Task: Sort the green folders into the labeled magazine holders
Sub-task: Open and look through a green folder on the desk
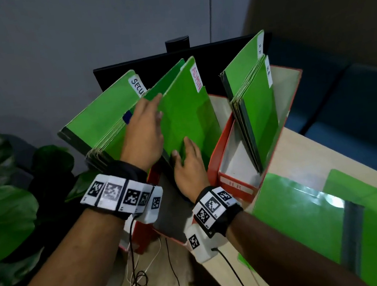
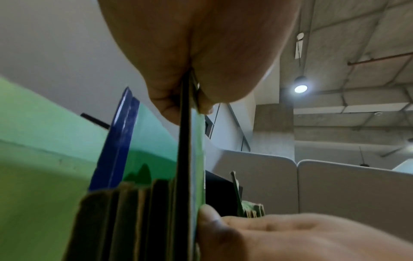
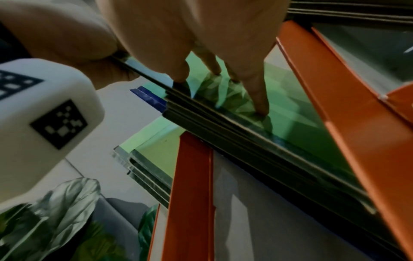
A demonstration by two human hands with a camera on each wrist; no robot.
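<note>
A green folder tabbed ADMIN stands upright in the middle orange magazine holder. My left hand grips its upper left edge; in the left wrist view the folder's edge is pinched between thumb and fingers of that hand. My right hand holds the folder low down, thumb on the dark spine, fingers flat on the green face. Green folders tabbed SECURITY fill the left holder. Folders tabbed HR lean in the right holder.
Loose green folders lie on the table at the right. A blue folder stands behind my left hand. A black monitor is behind the holders, a leafy plant to the left, and cables hang below my wrists.
</note>
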